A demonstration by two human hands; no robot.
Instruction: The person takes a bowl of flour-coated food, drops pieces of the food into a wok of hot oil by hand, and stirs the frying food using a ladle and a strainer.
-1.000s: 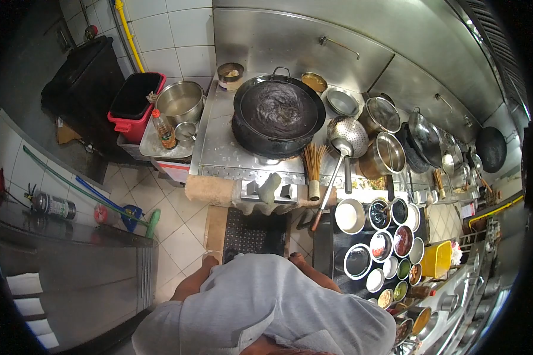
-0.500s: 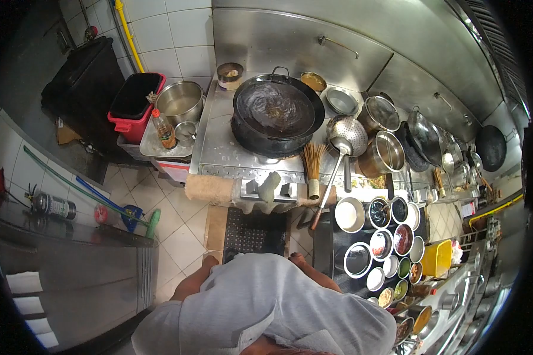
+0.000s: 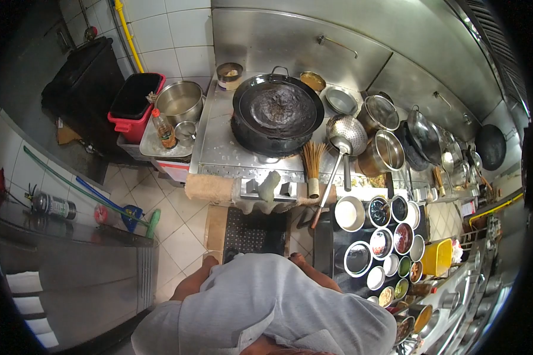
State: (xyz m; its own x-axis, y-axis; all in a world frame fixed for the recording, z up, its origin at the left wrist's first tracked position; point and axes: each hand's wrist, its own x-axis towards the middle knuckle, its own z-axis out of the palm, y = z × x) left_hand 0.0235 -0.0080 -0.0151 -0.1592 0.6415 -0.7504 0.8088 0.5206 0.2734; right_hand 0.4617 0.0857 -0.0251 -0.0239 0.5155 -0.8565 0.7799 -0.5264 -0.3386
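My left hand [image 3: 209,261] and my right hand [image 3: 296,258] hang low at either side of the shirt front. The shirt hides most of each, so their fingers cannot be made out. Neither is seen touching anything. Ahead on the stove stands a large black wok [image 3: 278,112] with dark, rippling liquid in it. A bamboo brush [image 3: 312,168] leans on the stove's front edge. To its right a perforated strainer [image 3: 347,135] lies with its long handle slanting over that edge. A crumpled greenish cloth [image 3: 269,186] rests on the front rail.
Several seasoning pots [image 3: 357,259] stand on the right, with a yellow bin [image 3: 437,258] beyond them. At left are a sauce bottle [image 3: 164,131], a steel pot [image 3: 179,102] and a red bucket [image 3: 124,125]. A black mat [image 3: 254,231] lies on the floor.
The dark liquid in the wok has changed its ripple pattern and bulges more in the middle. My hands and the other things are where they were.
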